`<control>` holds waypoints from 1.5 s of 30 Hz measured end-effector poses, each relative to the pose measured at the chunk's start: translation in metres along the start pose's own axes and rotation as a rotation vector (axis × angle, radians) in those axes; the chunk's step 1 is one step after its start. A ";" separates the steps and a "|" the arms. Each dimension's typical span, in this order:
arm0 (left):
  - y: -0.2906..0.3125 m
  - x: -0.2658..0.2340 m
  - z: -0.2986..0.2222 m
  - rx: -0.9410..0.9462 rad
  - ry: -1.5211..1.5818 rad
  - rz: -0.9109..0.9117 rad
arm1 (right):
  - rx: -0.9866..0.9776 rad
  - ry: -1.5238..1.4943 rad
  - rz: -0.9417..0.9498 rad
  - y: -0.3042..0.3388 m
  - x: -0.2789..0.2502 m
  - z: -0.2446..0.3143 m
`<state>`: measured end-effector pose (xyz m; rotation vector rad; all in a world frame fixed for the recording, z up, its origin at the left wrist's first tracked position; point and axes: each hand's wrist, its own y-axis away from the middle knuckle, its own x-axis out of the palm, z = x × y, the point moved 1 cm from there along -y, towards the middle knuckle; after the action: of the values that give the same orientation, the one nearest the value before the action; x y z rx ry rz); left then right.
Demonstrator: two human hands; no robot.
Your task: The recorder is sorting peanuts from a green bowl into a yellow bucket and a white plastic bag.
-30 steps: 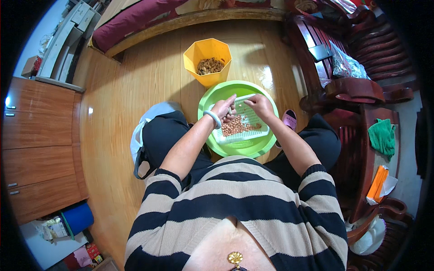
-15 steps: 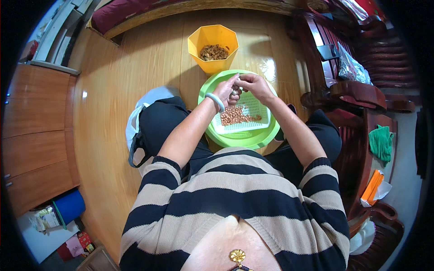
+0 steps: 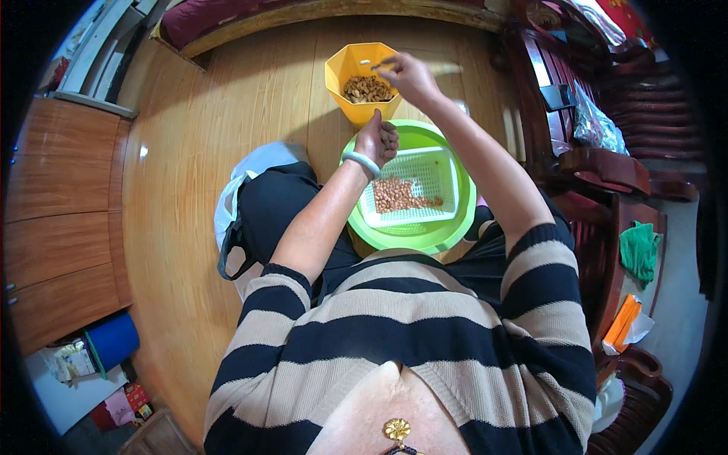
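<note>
Fingers of my right hand [image 3: 404,73] pinch a bit of shell over the far orange tub [image 3: 362,73], already holding a layer of husks. My left hand [image 3: 377,142], wrist bent, cups unshelled peanuts [image 3: 389,139] above the green basin [image 3: 447,227]; its white basket [image 3: 428,171] holds a small pile of kernels [image 3: 398,195], suggesting shelling is partway.

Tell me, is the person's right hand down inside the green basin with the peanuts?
No: the right hand is stretched out over the orange bin of shells, beyond the far rim of the green basin.
</note>
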<state>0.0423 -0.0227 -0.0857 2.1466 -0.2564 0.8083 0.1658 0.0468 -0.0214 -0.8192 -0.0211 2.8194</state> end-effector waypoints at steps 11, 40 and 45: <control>0.002 0.011 0.022 0.011 -0.240 0.126 | -0.089 0.174 0.219 0.122 -0.033 -0.036; 0.029 0.026 0.011 0.092 -0.251 0.380 | 0.090 -0.591 0.169 0.121 -0.056 -0.045; 0.033 0.026 0.010 0.111 -0.269 0.396 | 0.146 -0.709 0.255 0.127 -0.057 -0.037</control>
<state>0.0530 -0.0495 -0.0540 2.3445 -0.8133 0.7606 0.2079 -0.0903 -0.0317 0.2503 0.1913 3.1383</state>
